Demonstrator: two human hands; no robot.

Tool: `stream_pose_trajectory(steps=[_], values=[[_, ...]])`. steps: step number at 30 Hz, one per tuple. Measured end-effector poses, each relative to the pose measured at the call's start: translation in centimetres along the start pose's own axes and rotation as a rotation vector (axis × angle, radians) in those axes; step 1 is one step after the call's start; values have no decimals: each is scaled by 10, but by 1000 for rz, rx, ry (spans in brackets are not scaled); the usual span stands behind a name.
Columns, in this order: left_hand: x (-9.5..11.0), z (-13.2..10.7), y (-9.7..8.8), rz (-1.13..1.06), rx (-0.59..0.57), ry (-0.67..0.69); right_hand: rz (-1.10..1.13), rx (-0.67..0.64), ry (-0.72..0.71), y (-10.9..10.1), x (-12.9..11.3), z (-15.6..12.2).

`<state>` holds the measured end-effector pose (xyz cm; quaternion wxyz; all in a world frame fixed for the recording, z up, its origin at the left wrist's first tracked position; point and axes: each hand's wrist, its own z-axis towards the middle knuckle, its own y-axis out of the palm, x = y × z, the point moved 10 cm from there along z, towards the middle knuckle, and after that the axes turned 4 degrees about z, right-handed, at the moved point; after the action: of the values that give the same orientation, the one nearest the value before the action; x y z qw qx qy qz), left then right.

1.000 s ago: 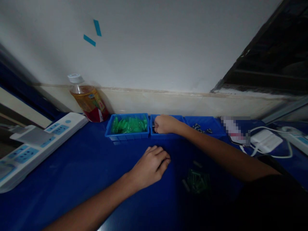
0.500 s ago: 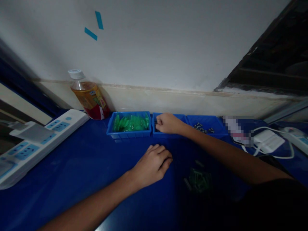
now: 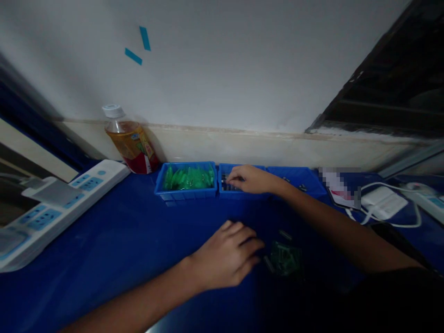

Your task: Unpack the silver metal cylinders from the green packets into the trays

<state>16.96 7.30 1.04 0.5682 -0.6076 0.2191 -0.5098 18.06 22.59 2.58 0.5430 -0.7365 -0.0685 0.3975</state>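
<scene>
My right hand reaches into the middle blue bin, its thumb and fingertips pinched together low among small grey metal pieces. Whatever may be between those fingertips is too small to make out. Lower down, my left hand is just above or on the blue table, palm down, fingers bent and apart, holding nothing. Right of its fingertips lies a dark green clear packet with small pieces showing in it. Two slim grey strips, one above the packet and one left of it, lie loose.
A blue bin of green packets stands left; another blue bin with small metal parts stands right. A drink bottle, a power strip, a phone and a white charger with cable surround them. The wall rises behind.
My left hand has moved right and slightly down toward the packet, its fingers spreading. My right hand stays at the middle bin, its fist loosening into a fingertip pinch.
</scene>
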Motion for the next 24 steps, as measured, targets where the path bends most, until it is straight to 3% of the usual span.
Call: stream_pose_trajectory(steps=[3, 5, 13, 17, 24], values=[[33, -4, 10, -5, -55, 181, -35, 44, 30, -3, 7, -15], [39, -5, 14, 9, -57, 203, -62, 46, 17, -2, 9, -22], [24, 0, 12, 9, -5, 93, -109, 114, -93, 1, -1, -5], [21, 1, 12, 0, -27, 55, -226, 59, -165, 9, -12, 7], [16, 0, 15, -63, -39, 15, -377, -40, -71, 6, -15, 16]])
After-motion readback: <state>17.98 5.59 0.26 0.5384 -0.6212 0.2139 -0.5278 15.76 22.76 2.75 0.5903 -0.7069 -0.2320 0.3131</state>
